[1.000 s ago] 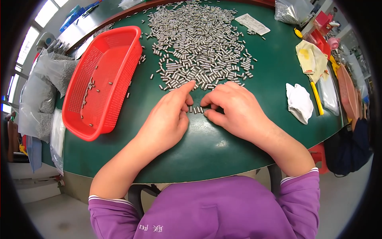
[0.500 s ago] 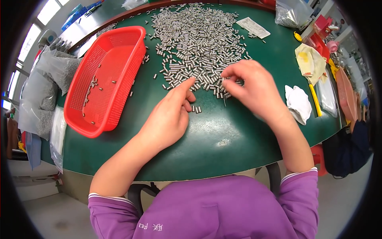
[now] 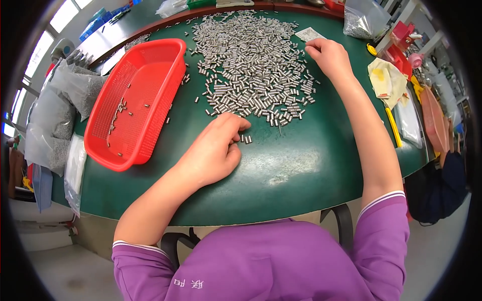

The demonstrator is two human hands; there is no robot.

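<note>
metal cylinders (image 3: pixel 251 65) heaped, left hand (image 3: pixel 217 146) alongside, right hand (image 3: pixel 330 57) near paper (image 3: pixel 308 34), both grips unclear

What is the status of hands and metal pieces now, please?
Left hand beside loose metal cylinders. Right hand near paper slip. Red basket left of pile.

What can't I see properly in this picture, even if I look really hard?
All in the head view:
- Under the left hand: its back hides whether it holds anything.
- Inside the right hand: the curled fingers hide whether something is pinched there.
- Part of the paper: the right hand covers it.
- How many metal pieces there are: too small and crowded to count.
</note>
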